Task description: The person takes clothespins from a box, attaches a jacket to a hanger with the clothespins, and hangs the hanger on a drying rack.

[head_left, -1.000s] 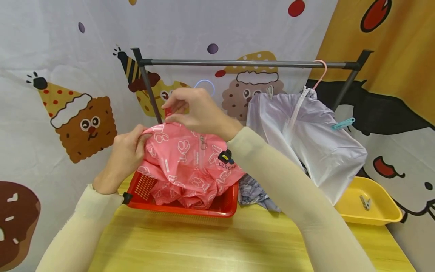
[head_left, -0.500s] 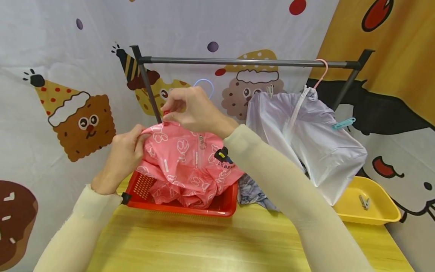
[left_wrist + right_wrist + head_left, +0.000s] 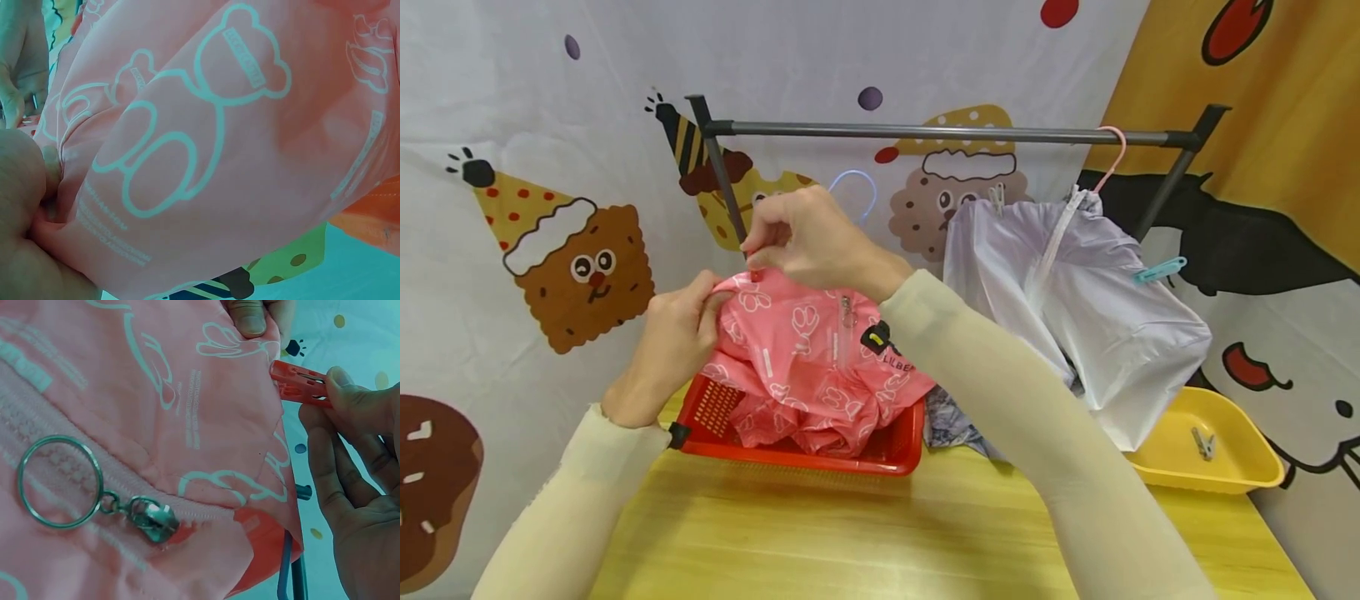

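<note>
A pink jacket with white bear outlines, a zipper and a dark bear patch is held up over the red basket, its lower part lying inside. At its upper left edge my left hand grips the fabric between thumb and fingers. My right hand pinches a red clothespin by its handle end. In the right wrist view the clothespin's tip meets the jacket's edge; whether it clamps the cloth I cannot tell. A metal zipper pull with a ring hangs near that camera.
Behind stands a dark metal rack. From its right side a silvery garment hangs on a pink hanger, with a blue clothespin on it. A yellow tray holds a grey clothespin.
My right hand has shifted a little left along the jacket's upper edge with the red clothespin. My left hand keeps its grip in nearly the same place.
</note>
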Motion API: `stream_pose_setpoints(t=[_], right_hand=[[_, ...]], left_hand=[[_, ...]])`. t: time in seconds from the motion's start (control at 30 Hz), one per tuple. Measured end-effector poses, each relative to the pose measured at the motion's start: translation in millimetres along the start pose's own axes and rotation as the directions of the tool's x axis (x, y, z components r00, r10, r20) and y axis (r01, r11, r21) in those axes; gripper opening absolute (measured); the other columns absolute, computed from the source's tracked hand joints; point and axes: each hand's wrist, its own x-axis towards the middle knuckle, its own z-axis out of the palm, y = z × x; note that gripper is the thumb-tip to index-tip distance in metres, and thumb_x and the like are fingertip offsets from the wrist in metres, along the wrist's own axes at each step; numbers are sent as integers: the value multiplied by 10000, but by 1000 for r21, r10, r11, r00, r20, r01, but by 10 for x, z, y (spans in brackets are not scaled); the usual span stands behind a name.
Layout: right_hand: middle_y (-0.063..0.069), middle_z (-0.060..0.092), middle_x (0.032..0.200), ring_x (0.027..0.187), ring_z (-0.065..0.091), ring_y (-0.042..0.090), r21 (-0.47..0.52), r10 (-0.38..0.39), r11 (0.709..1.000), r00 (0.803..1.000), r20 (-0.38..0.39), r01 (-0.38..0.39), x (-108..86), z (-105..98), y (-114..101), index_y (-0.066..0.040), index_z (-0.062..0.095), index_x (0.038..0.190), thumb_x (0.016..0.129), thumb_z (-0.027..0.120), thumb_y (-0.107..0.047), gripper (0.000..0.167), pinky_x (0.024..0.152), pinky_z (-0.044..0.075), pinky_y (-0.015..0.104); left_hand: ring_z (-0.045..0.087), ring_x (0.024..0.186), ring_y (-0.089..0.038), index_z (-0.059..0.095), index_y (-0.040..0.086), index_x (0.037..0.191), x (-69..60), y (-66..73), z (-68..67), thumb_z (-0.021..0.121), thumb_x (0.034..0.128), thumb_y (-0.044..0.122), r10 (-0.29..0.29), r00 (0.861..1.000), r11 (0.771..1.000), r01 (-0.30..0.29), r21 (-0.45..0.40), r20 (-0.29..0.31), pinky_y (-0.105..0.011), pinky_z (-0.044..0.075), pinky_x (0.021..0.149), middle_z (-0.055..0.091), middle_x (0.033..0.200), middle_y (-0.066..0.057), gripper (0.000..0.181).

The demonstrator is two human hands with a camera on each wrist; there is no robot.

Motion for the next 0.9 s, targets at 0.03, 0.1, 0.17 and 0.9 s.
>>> stream_pose_setpoints(t=[0.03,0.1,0.17,0.9], right_hand=[[58,872,955,847,781,86,-3,2,1000,1000,4,-2,1,3,0,-63,865,941,985,914,-10,84,815,636,229],[55,869,951,837,770,86,-8,11,1000,1000,16,-11,5,5,1,-64,863,937,987,905,-6,88,812,635,229],[51,867,947,830,762,86,-13,19,1000,999,27,-19,8,6,-1,-65,861,934,991,898,-4,91,808,635,230],[-16,846,980,879,755,86,-162,173,977,965,196,-142,172,-54,-136,-106,885,1033,1047,841,-44,77,828,616,216]], left_hand=[[680,657,-231,701,17,1116,1,5,2,756,1123,101,1,1000,1000,-1,0,-1,25,399,702,737,827,-134,101],[694,662,-247,697,12,1116,1,14,6,750,1126,99,4,1000,1000,-4,2,-3,37,394,713,739,831,-142,102],[716,672,-260,697,8,1124,2,23,10,748,1126,91,8,1000,1000,-8,0,-6,52,390,733,749,843,-149,98],[729,694,-366,648,-50,1122,92,104,71,730,1106,17,133,989,989,-128,76,-65,-549,664,638,738,854,-208,107]])
